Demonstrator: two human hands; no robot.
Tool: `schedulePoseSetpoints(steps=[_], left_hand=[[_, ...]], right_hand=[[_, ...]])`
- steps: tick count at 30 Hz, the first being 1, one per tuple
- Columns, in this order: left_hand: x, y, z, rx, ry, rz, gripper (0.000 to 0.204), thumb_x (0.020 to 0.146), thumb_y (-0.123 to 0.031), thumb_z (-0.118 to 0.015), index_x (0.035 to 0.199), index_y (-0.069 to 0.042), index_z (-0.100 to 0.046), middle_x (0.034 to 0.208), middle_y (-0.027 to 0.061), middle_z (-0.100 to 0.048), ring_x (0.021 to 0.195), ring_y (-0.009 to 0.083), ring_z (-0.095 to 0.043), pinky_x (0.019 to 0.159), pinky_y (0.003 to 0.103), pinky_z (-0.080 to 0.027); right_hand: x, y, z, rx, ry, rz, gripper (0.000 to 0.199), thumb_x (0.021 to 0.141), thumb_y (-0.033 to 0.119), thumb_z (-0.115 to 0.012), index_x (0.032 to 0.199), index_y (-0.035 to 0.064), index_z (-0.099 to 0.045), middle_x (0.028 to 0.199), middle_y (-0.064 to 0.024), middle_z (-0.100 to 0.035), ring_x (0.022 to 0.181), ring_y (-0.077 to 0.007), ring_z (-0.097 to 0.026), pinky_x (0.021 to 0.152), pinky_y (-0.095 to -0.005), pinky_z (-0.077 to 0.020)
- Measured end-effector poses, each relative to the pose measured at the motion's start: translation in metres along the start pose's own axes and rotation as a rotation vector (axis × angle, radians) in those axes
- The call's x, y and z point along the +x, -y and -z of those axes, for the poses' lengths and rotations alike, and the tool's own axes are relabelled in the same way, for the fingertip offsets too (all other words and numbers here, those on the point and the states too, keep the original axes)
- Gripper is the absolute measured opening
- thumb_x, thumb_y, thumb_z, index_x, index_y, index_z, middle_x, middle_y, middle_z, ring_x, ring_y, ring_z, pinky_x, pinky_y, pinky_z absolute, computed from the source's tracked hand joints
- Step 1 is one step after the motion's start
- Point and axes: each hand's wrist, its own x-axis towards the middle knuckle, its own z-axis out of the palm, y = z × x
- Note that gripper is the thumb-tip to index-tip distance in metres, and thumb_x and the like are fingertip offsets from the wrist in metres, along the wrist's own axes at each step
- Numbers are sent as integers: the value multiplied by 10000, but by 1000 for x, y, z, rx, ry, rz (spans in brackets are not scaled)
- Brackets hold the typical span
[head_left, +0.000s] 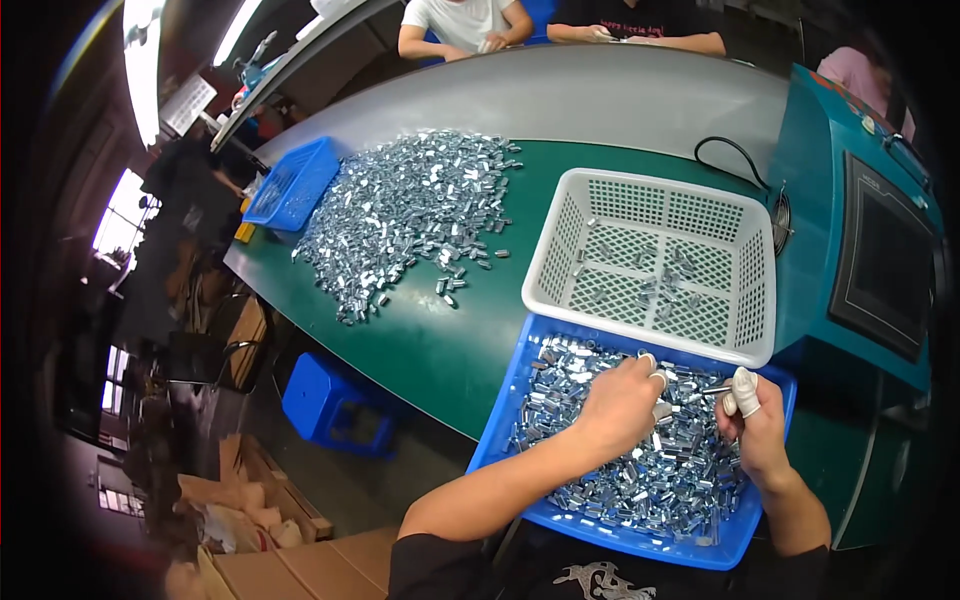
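Observation:
A blue tray [505, 400] directly in front of me holds a deep layer of small shiny metal pieces [640, 485]. My left hand [622, 402] is over its middle, fingers curled together. White covers sit on some of its fingertips, and what those fingers grip is hidden. Toward the tray's right side, my right hand [755, 415] pinches a short, thin metal piece [716, 390] that points left. White covers wrap its thumb and a finger. Just beyond stands a white perforated basket [650, 325], with several metal pieces scattered on its bottom.
A large heap of metal pieces [410, 210] covers the green table [440, 345] at far left, beside a blue basket [318, 180]. A teal machine with a dark screen [885, 255] stands right. Two people sit opposite. A blue stool [325, 400] and cardboard [310, 570] are lower left.

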Motion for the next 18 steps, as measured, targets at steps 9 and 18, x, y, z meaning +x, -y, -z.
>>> schedulePoseSetpoints(steps=[9, 18], left_hand=[[5, -6, 14, -9, -18, 179, 241, 735, -216, -682, 843, -23, -584, 771, 125, -559, 768, 313, -578, 659, 422, -474], [2, 6, 9, 72, 5, 143, 171, 713, -127, -653, 833, -16, -601, 794, 130, -569, 789, 309, -583, 673, 425, -479]], right_hand=[[3, -5, 2, -2, -5, 45, 346, 954, 345, -425, 741, 81, -494, 509, -14, -462, 408, -55, -374, 377, -193, -283], [2, -3, 0, 21, 24, 27, 352, 953, 307, -434, 689, 84, -501, 547, -12, -515, 431, -45, -408, 402, -191, -307]])
